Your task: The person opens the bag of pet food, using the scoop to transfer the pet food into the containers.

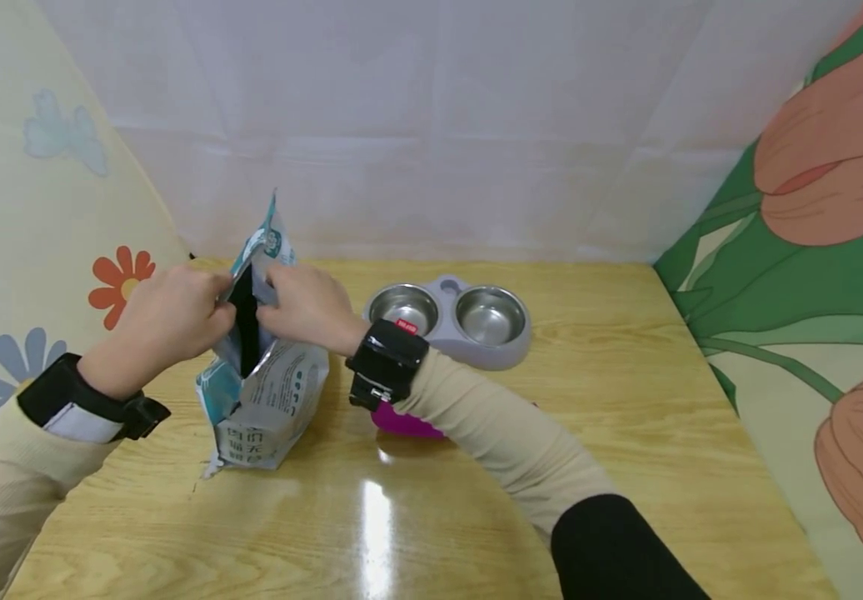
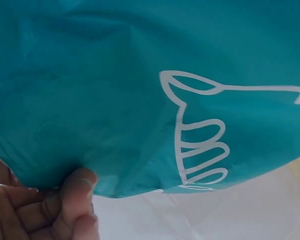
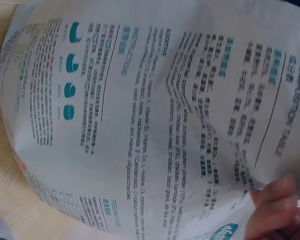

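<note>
A silver and teal pet food bag [image 1: 281, 408] stands on the left part of the table, its mouth spread apart and dark inside. On the left side of that mouth, my left hand [image 1: 177, 312] pinches the bag's rim. Opposite it, my right hand [image 1: 307, 304] grips the other rim. In the left wrist view, fingers [image 2: 75, 205] curl at the edge of the teal face with its white line drawing. The right wrist view has the printed text side, with fingers [image 3: 275, 210] at its lower right edge. What lies inside the bag is hidden.
A grey double feeder [image 1: 506, 354] with two steel bowls stands behind my right forearm. Something magenta [image 1: 405, 422] shows partly from under that wrist. The wooden table [image 1: 626, 400] meets a white cloth [image 1: 514, 133] at the back and printed panels at both sides.
</note>
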`<state>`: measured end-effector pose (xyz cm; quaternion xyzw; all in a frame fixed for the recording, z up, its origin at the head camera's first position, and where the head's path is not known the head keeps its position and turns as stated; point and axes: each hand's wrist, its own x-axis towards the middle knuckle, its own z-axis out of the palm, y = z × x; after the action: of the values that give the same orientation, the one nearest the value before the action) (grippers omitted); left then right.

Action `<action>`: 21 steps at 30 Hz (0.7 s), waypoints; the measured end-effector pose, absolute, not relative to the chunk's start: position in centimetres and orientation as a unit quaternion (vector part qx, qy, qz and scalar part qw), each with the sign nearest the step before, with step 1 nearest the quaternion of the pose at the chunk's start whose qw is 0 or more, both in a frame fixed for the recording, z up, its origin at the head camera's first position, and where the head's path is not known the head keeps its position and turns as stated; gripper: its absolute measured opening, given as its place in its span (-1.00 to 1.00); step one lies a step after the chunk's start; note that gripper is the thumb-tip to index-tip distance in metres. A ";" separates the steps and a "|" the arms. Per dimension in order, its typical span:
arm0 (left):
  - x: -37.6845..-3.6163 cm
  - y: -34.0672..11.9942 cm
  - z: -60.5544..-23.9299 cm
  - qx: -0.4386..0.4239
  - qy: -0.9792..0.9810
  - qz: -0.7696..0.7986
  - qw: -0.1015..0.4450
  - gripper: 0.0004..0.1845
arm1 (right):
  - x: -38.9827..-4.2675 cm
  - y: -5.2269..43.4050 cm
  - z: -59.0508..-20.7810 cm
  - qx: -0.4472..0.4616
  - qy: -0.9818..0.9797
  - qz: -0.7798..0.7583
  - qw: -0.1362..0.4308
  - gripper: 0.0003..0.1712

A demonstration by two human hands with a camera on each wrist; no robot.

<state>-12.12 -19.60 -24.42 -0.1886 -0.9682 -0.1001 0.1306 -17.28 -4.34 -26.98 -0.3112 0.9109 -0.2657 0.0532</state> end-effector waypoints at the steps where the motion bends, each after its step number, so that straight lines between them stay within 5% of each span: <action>1: -12.2 -19.6 -24.4 -0.190 -0.968 -0.100 0.130 -0.75 | -17.4 -4.5 -26.9 -0.309 0.912 -0.263 0.055 -0.82; 8: -12.4 -19.7 -24.5 -0.194 -0.970 -0.094 0.113 -0.74 | -18.1 -5.6 -26.3 -0.311 0.921 -0.232 0.032 -0.66; 21: -12.3 -19.4 -24.4 -0.195 -0.972 -0.080 0.107 -0.76 | -17.3 -6.4 -25.0 -0.300 0.943 -0.139 0.025 -0.84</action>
<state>-12.28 -19.38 -24.38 -0.1952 -0.9716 -0.0799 0.1075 -17.35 -6.38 -25.01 -0.3005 0.9433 -0.1389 0.0251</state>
